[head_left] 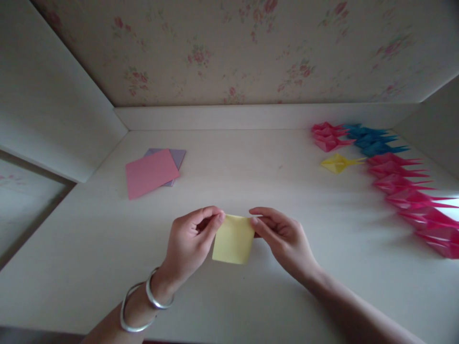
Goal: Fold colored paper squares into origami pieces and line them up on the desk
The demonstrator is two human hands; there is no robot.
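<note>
A small yellow paper square [233,240] hangs over the white desk [251,172], held by its top corners. My left hand [190,241] pinches the upper left corner with thumb and forefinger; two silver bangles circle that wrist. My right hand [281,236] pinches the upper right corner the same way. The paper looks folded at its top edge.
A pink sheet [150,173] lies on a purple sheet [178,156] at the back left. Along the right side lies a row of folded paper pieces: pink [328,135], blue [373,138], one yellow [339,163], several pink [412,200]. A floral wall stands behind.
</note>
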